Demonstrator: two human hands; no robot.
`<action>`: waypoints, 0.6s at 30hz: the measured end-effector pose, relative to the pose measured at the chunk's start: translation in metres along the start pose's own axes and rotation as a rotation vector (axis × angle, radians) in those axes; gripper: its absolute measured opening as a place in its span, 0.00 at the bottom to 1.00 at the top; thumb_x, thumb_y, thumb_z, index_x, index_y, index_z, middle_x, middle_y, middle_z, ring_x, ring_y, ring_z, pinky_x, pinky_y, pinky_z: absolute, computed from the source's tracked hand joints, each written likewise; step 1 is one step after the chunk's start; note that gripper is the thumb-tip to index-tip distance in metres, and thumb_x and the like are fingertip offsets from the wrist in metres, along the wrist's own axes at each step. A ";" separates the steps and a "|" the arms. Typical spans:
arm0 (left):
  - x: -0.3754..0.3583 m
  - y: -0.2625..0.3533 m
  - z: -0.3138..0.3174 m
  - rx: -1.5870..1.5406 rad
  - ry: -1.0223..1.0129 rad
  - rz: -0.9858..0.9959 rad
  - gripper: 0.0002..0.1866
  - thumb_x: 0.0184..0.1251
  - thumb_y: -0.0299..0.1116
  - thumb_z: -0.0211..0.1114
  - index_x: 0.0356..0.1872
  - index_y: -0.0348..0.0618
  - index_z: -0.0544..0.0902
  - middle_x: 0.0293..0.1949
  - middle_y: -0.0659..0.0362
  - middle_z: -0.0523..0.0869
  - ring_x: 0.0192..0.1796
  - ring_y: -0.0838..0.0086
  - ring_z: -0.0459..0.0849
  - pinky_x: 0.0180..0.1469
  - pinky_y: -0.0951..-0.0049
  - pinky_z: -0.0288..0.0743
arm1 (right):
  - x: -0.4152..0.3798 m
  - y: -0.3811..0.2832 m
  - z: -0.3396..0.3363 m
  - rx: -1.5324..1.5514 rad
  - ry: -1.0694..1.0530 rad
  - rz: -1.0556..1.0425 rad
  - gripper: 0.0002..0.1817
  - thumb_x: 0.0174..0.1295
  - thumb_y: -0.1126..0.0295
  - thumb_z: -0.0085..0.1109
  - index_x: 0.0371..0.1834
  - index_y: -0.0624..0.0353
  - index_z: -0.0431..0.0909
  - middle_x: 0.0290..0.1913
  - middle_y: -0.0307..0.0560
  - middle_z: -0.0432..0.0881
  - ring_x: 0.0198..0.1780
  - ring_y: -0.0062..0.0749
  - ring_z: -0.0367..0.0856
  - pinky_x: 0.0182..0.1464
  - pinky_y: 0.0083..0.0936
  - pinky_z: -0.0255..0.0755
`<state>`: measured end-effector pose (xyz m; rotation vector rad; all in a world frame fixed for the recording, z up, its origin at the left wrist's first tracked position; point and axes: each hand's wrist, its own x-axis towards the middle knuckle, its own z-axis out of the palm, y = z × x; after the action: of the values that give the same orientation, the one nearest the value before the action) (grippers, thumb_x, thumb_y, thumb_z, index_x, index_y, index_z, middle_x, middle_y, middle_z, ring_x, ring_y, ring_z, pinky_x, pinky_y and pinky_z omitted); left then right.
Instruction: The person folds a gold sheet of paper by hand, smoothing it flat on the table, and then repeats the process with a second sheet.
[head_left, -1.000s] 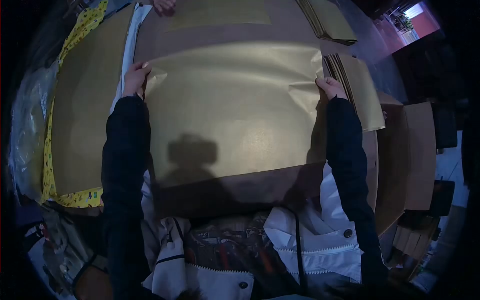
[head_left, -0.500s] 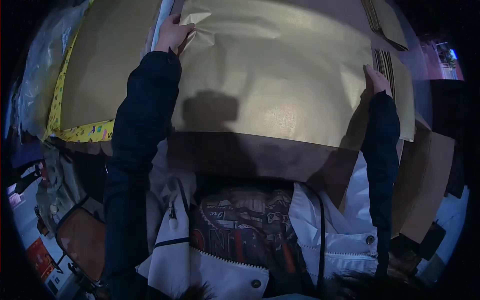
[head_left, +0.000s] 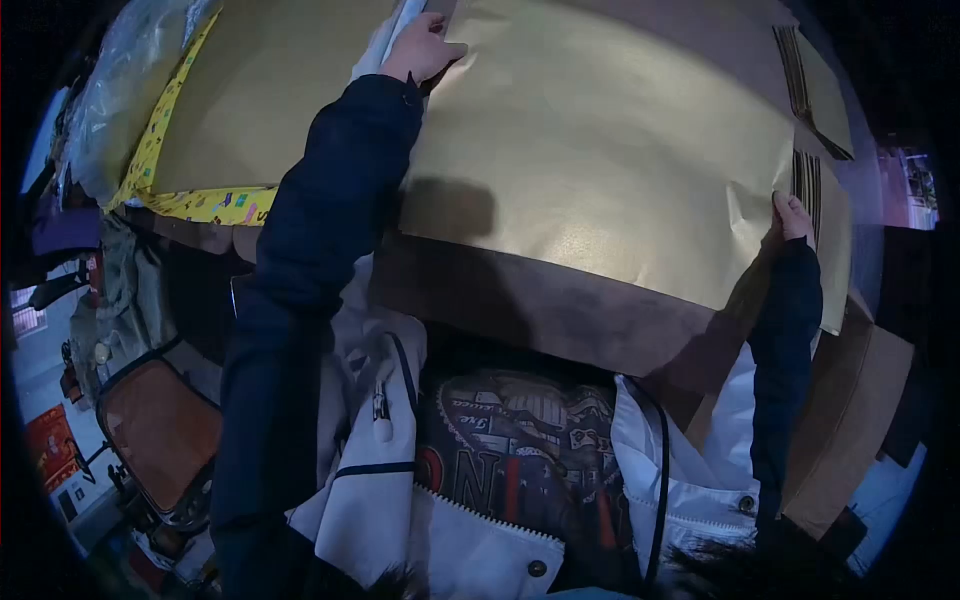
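Observation:
A large gold sheet (head_left: pixel 610 150) lies across the brown work surface (head_left: pixel 560 320), with the shadow of a head on its left part. At its upper left edge my left hand (head_left: pixel 422 50) is closed, pinching the sheet between thumb and fingers. My right hand (head_left: pixel 793 217) grips the sheet's lower right edge, where the material creases. Just beyond my right hand is a stack of folded gold pieces (head_left: pixel 825 225) with dark edges.
To the left lies a flat brown sheet (head_left: pixel 260 100) bordered by a yellow patterned strip (head_left: pixel 205 205). Clear plastic wrapping (head_left: pixel 125 110) is at the far left. An open cardboard box (head_left: pixel 850 420) stands at the lower right, and an orange-brown chair (head_left: pixel 160 435) at the lower left.
The view has shifted and tilted. Creases near my left hand have smoothed out, while a sharper crease shows beside my right hand. Both hands still hold the sheet.

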<state>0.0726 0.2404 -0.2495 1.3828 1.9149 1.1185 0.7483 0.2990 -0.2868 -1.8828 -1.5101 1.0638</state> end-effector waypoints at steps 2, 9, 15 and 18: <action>-0.009 0.010 -0.006 0.136 -0.002 -0.019 0.36 0.55 0.29 0.72 0.65 0.31 0.67 0.52 0.50 0.82 0.53 0.68 0.81 0.56 0.72 0.74 | 0.005 0.006 -0.002 0.132 -0.094 -0.027 0.16 0.61 0.54 0.62 0.26 0.54 0.75 0.26 0.32 0.72 0.30 0.19 0.68 0.36 0.18 0.63; -0.019 0.026 0.002 0.034 -0.034 -0.030 0.34 0.54 0.29 0.72 0.63 0.32 0.69 0.48 0.51 0.84 0.48 0.69 0.83 0.53 0.73 0.76 | 0.004 -0.007 0.001 0.026 -0.045 -0.074 0.14 0.62 0.55 0.62 0.29 0.53 0.76 0.27 0.32 0.73 0.31 0.19 0.69 0.37 0.18 0.64; -0.015 0.005 0.001 0.013 -0.051 -0.016 0.30 0.57 0.29 0.71 0.61 0.34 0.70 0.39 0.55 0.85 0.42 0.72 0.84 0.49 0.73 0.77 | -0.001 -0.016 0.004 -0.056 -0.019 -0.077 0.17 0.62 0.53 0.61 0.26 0.54 0.74 0.25 0.33 0.71 0.30 0.19 0.68 0.35 0.19 0.64; -0.030 0.019 -0.001 0.070 -0.041 0.022 0.30 0.58 0.30 0.70 0.62 0.35 0.71 0.35 0.58 0.85 0.39 0.74 0.83 0.47 0.74 0.77 | -0.004 -0.014 0.007 0.127 0.005 -0.044 0.17 0.63 0.54 0.61 0.26 0.55 0.74 0.26 0.33 0.72 0.29 0.19 0.68 0.34 0.18 0.64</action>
<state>0.0915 0.2149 -0.2346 1.4563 1.9306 1.0350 0.7341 0.2986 -0.2791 -1.7570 -1.4391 1.1076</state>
